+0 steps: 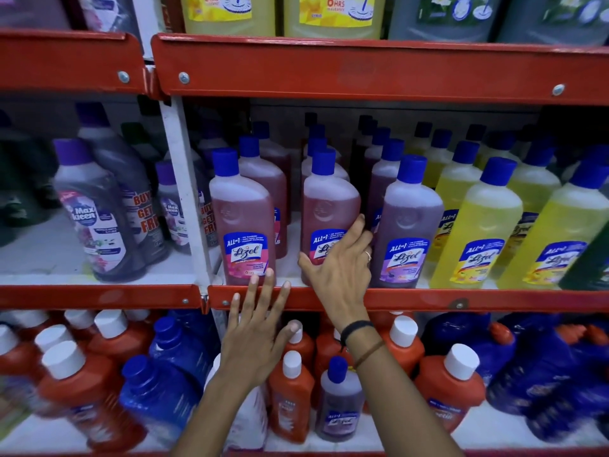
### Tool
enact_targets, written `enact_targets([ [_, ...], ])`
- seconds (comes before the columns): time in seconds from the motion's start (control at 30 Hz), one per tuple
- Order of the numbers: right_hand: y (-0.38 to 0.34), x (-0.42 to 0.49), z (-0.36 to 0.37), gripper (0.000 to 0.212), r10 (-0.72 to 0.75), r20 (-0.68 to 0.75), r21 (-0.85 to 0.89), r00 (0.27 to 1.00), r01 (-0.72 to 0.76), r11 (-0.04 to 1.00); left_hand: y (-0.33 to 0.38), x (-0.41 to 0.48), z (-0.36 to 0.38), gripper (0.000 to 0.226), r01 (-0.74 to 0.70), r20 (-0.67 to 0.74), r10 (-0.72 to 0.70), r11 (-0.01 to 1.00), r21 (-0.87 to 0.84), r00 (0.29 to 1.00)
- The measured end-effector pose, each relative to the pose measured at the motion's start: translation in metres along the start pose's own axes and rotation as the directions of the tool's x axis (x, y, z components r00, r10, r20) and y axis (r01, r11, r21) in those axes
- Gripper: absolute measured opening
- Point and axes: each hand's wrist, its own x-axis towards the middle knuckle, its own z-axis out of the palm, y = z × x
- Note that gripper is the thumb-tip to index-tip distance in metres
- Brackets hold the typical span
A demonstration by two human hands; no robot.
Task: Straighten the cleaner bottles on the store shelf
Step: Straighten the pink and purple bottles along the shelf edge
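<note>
On the middle shelf stand rows of blue-capped Lizol cleaner bottles. My right hand (341,265) wraps around the lower part of the front pink bottle in the second row (329,202), thumb on its left side, fingers on its right. To its left stands another pink bottle (242,219), upright at the shelf front. My left hand (255,338) is spread flat in front of the red shelf edge (428,300), fingertips reaching the base of that left pink bottle, holding nothing. A purple bottle (407,225) and yellow bottles (478,232) stand to the right.
A white upright post (184,192) divides this bay from grey Max Kleen bottles (92,212) on the left. Below, the lower shelf holds red bottles with white caps (451,384), blue bottles (158,387) and one small purple bottle (337,404). Large yellow jugs (230,14) sit above.
</note>
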Motion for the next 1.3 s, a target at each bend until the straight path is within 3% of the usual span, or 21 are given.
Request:
enact_targets([
  [0.3, 0.002, -0.017, -0.008, 0.119, -0.010, -0.014, 0.047, 1.000, 0.011, 0.999, 0.011, -0.004, -0.004, 0.068, 0.060, -0.002, -0.061, 0.996, -0.070, 0.998],
  [0.4, 0.012, -0.022, -0.009, 0.109, -0.034, -0.025, 0.190, 0.999, 0.039, 0.981, 0.024, -0.004, -0.017, 0.071, 0.029, -0.086, -0.051, 0.971, -0.237, 0.995],
  [0.53, 0.033, -0.029, -0.013, 0.084, -0.041, 0.112, 0.575, 0.993, -0.031, 0.817, 0.048, 0.014, -0.048, 0.070, 0.006, -0.099, -0.097, 0.748, -0.664, 0.990],
  [0.63, 0.040, -0.029, -0.021, 0.057, -0.030, 0.174, 0.693, 0.984, -0.101, 0.713, 0.055, 0.030, -0.057, 0.069, 0.095, 0.029, -0.118, 0.603, -0.792, 0.993],
  [0.7, 0.044, -0.026, -0.023, 0.048, -0.042, 0.192, 0.746, 0.980, -0.119, 0.655, 0.056, 0.037, -0.058, 0.070, 0.152, 0.110, -0.109, 0.554, -0.818, 0.988],
  [0.83, 0.051, -0.026, -0.019, 0.058, -0.056, 0.205, 0.774, 0.977, -0.126, 0.620, 0.055, 0.041, -0.057, 0.071, 0.211, 0.186, -0.101, 0.545, -0.811, 0.977],
  [0.97, 0.052, -0.026, -0.018, 0.051, -0.086, 0.177, 0.790, 0.980, -0.090, 0.606, 0.056, 0.042, -0.061, 0.070, 0.232, 0.218, -0.088, 0.491, -0.839, 0.972],
  [1.1, 0.054, -0.026, -0.011, 0.050, -0.103, 0.166, 0.784, 0.981, -0.068, 0.616, 0.056, 0.043, -0.063, 0.069, 0.225, 0.209, -0.088, 0.457, -0.860, 0.974],
  [1.2, 0.058, -0.026, -0.008, 0.061, -0.125, 0.187, 0.774, 0.974, -0.067, 0.630, 0.058, 0.042, -0.062, 0.066, 0.206, 0.186, -0.090, 0.459, -0.864, 0.978],
  [1.3, 0.062, -0.031, -0.017, 0.063, -0.091, 0.130, 0.812, 0.987, -0.053, 0.581, 0.066, 0.038, -0.055, 0.066, 0.159, 0.086, -0.180, 0.444, -0.882, 0.980],
])
